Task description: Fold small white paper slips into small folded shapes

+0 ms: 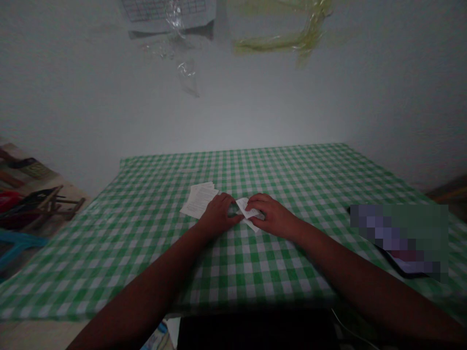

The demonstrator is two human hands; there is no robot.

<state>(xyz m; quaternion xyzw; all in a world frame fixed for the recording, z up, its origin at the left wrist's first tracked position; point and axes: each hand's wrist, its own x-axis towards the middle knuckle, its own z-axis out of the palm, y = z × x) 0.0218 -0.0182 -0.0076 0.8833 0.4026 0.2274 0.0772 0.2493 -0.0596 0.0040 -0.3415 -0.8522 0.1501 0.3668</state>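
Note:
A small white sheet of paper (243, 206) with print on it is partly folded, its corners raised off the tablecloth. My right hand (273, 215) has its fingers curled round the right part of this sheet, thumb below and fingertips on top. At the left edge, my left hand (218, 215) holds the paper with its thumb and forefinger, which are bent toward it. Part of the sheet is hidden under the right fingers. Several printed paper sheets (199, 200) lie in a loose, fanned stack just beyond the left hand.
A green and white checked tablecloth (233, 170) covers the table. To the right lies a dark-edged phone or tablet (396, 262), mostly blurred out. A white wall (233, 107) with taped papers stands behind. At the left are a blue plastic stool (18, 240) and a wooden rack (54, 206).

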